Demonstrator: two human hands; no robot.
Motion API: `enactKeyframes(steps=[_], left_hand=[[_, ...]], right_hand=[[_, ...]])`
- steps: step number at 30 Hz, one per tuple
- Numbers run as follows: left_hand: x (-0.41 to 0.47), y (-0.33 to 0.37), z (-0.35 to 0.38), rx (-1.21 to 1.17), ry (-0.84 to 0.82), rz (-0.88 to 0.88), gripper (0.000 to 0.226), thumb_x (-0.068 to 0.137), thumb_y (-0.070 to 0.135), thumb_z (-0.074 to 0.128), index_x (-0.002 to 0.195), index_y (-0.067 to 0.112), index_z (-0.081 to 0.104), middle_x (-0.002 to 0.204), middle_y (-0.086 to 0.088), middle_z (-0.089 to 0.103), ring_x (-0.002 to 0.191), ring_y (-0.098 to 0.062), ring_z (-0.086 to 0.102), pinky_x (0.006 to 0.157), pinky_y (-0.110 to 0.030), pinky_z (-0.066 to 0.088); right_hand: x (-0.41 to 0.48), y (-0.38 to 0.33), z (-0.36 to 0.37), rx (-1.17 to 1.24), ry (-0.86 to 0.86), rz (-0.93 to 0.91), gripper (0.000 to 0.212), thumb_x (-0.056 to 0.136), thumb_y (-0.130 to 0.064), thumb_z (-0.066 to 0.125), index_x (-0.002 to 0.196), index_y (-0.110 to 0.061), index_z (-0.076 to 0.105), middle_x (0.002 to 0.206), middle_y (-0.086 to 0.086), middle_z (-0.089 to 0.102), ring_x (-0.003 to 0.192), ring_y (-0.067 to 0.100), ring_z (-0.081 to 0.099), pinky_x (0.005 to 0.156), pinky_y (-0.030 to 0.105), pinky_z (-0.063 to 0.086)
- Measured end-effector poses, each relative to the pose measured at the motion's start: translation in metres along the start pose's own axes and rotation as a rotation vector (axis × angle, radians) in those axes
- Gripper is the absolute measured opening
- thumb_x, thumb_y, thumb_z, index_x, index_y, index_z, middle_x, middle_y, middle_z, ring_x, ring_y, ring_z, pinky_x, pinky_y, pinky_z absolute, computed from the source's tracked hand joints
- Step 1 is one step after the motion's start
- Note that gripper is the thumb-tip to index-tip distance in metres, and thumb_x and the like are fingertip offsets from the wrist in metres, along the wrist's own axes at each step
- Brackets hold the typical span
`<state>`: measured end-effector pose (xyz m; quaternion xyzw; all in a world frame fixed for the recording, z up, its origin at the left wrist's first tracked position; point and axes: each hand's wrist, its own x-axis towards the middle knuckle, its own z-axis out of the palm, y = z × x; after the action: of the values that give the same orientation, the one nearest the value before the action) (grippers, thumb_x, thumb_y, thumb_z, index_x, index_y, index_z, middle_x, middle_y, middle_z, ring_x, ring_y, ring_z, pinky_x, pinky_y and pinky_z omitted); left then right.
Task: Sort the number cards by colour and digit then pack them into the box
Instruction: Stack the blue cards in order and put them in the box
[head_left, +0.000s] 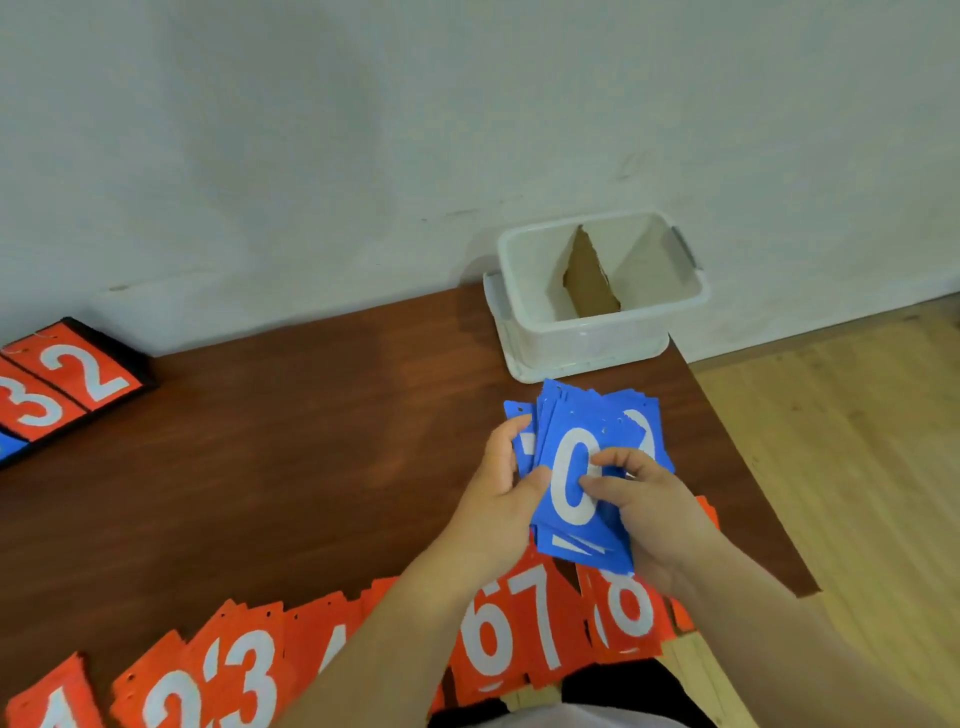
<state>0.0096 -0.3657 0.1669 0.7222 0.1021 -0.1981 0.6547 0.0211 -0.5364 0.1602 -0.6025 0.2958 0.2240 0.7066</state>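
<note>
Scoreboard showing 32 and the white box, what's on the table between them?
Nothing; the head view shows only bare brown table between scoreboard and white box.

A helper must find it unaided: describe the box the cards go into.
Go to the far right corner of the brown table, by the wall. A white plastic box stands there, the only container, split in two by a brown cardboard divider.
</note>
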Motion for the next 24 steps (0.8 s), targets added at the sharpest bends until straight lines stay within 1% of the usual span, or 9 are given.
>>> enactKeyframes(steps=[2, 4, 7, 10, 13, 15, 17, 21, 24], left_hand=[[0.022, -0.004, 0.020, 0.045, 0.112, -0.064, 0.055, 0.100, 0.028, 0.059, 0.148, 0.040, 0.034, 0.113, 0.009, 0.068, 0.100, -0.009, 0.068, 0.087, -0.031, 0.057], [0.046, -0.011, 0.035, 0.191, 0.269, -0.147, 0.067, 0.093, 0.035, 0.066, 0.151, 0.037, 0.032, 0.110, 0.004, 0.065, 0.092, -0.013, 0.066, 0.075, -0.029, 0.054], [0.083, -0.029, 0.058, 0.365, 0.347, -0.316, 0.086, 0.087, 0.040, 0.073, 0.156, 0.031, 0.022, 0.142, -0.003, 0.044, 0.109, -0.018, 0.057, 0.070, -0.023, 0.044], [0.115, -0.046, 0.084, 0.521, 0.389, -0.472, 0.096, 0.081, 0.046, 0.077, 0.155, 0.032, 0.017, 0.146, -0.007, 0.035, 0.128, -0.030, 0.046, 0.080, -0.034, 0.047], [0.135, -0.054, 0.104, 0.691, 0.452, -0.582, 0.105, 0.076, 0.048, 0.079, 0.154, 0.032, 0.011, 0.141, -0.009, 0.032, 0.128, -0.033, 0.037, 0.092, -0.043, 0.050], [0.139, -0.059, 0.114, 0.790, 0.489, -0.588, 0.108, 0.073, 0.050, 0.080, 0.152, 0.032, 0.008, 0.138, -0.009, 0.032, 0.123, -0.033, 0.039, 0.092, -0.048, 0.052], [0.139, -0.063, 0.121, 0.845, 0.517, -0.564, 0.107, 0.075, 0.048, 0.081, 0.152, 0.033, 0.008, 0.136, -0.010, 0.034, 0.119, -0.033, 0.041, 0.088, -0.046, 0.053], [0.138, -0.064, 0.127, 0.759, 0.545, -0.579, 0.104, 0.079, 0.038, 0.082, 0.152, 0.032, 0.009, 0.133, -0.011, 0.033, 0.118, -0.034, 0.042, 0.082, -0.043, 0.052], [0.138, -0.065, 0.126, 0.712, 0.555, -0.576, 0.105, 0.079, 0.034, 0.083, 0.153, 0.034, 0.009, 0.133, -0.012, 0.031, 0.116, -0.034, 0.045, 0.083, -0.043, 0.053]], right_hand=[[0.014, -0.010, -0.032, -0.037, 0.053, -0.036, 0.018, 0.088, -0.004, 0.072, 0.094, -0.020, 0.068, 0.103, 0.015, 0.074, 0.088, 0.039, 0.073, 0.079, 0.060, 0.059], [0.028, -0.020, -0.066, -0.084, 0.137, -0.093, 0.019, 0.088, -0.004, 0.071, 0.093, -0.022, 0.066, 0.103, 0.011, 0.073, 0.086, 0.035, 0.074, 0.078, 0.059, 0.059], [0.047, -0.032, -0.115, -0.165, 0.224, -0.143, 0.019, 0.088, -0.007, 0.071, 0.095, -0.024, 0.065, 0.103, 0.004, 0.071, 0.088, 0.027, 0.072, 0.079, 0.052, 0.061], [0.059, -0.036, -0.154, -0.193, 0.245, -0.138, 0.019, 0.088, -0.007, 0.070, 0.097, -0.022, 0.064, 0.102, 0.004, 0.071, 0.086, 0.024, 0.073, 0.075, 0.046, 0.062], [0.066, -0.037, -0.177, -0.210, 0.254, -0.122, 0.018, 0.089, -0.006, 0.069, 0.098, -0.020, 0.063, 0.100, 0.004, 0.071, 0.083, 0.023, 0.073, 0.071, 0.043, 0.061], [0.068, -0.038, -0.187, -0.212, 0.250, -0.117, 0.017, 0.090, -0.005, 0.068, 0.099, -0.018, 0.063, 0.098, 0.003, 0.071, 0.081, 0.023, 0.073, 0.067, 0.040, 0.061], [0.069, -0.037, -0.192, -0.217, 0.245, -0.111, 0.016, 0.091, -0.006, 0.068, 0.098, -0.018, 0.062, 0.097, 0.003, 0.071, 0.080, 0.022, 0.073, 0.063, 0.037, 0.060], [0.068, -0.037, -0.194, -0.192, 0.204, -0.088, 0.016, 0.092, -0.008, 0.069, 0.100, -0.019, 0.061, 0.100, 0.002, 0.071, 0.082, 0.022, 0.073, 0.064, 0.037, 0.061], [0.066, -0.039, -0.193, -0.184, 0.177, -0.083, 0.017, 0.092, -0.009, 0.070, 0.103, -0.019, 0.061, 0.102, 0.001, 0.070, 0.085, 0.020, 0.073, 0.062, 0.034, 0.060]])
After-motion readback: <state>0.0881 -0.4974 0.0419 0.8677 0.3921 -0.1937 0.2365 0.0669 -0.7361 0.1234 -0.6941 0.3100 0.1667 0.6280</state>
